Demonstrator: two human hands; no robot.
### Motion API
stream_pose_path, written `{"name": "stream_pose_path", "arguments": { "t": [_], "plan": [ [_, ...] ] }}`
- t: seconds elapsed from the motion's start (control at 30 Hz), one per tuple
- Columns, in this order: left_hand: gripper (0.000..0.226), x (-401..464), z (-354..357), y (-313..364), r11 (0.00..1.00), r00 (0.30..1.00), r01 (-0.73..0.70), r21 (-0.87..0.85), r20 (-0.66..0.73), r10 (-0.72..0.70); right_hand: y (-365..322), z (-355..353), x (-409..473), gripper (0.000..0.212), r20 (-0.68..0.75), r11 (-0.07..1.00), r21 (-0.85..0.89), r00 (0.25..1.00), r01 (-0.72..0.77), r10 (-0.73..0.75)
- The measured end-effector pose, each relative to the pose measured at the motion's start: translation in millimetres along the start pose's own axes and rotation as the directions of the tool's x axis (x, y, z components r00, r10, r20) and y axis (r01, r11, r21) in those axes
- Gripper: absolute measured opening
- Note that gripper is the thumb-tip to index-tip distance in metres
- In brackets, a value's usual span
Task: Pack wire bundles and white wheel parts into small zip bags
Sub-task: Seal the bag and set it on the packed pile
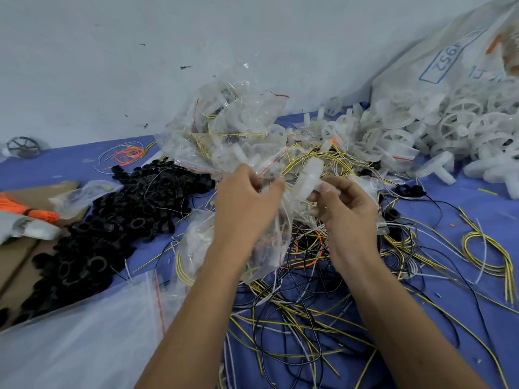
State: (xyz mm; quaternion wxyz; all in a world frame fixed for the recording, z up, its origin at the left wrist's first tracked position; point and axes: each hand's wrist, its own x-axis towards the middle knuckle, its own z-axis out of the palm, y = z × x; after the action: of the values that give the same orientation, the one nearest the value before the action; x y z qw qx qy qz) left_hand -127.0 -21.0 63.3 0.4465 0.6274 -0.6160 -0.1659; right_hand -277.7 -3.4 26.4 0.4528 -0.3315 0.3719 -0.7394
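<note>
One white wheel part [307,178] at frame centre, pinched by the right hand [346,209]; the left hand [245,202] pinches the mouth of a small zip bag [269,234]. Filled bags [224,130] are heaped just above. Loose wires [309,318] below and wheel parts [438,130] at upper right suggest much remains unpacked.
</note>
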Motion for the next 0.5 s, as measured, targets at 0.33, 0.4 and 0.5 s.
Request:
{"name": "stream_pose_path", "arguments": {
  "t": [0.33,0.4,0.5],
  "plan": [
    [0.012,7.2,-6.9,-6.6,0.957,0.939,0.244,-0.157,0.284,-0.193,-0.7,-7.8,4.7,0.020,0.330,0.915,0.291,0.927,-0.278,0.177],
    [0.014,10.3,-11.4,-6.2,0.925,0.938,0.279,-0.260,0.280,-0.204,3.3,-5.6,2.7,0.020,0.395,0.945,0.191,0.902,-0.266,0.174],
    [0.021,12.6,-17.7,-6.2,0.884,0.956,0.269,-0.381,0.215,-0.198,6.5,-5.7,1.0,0.014,0.395,0.967,0.078,0.898,-0.241,0.192]
  ]
}}
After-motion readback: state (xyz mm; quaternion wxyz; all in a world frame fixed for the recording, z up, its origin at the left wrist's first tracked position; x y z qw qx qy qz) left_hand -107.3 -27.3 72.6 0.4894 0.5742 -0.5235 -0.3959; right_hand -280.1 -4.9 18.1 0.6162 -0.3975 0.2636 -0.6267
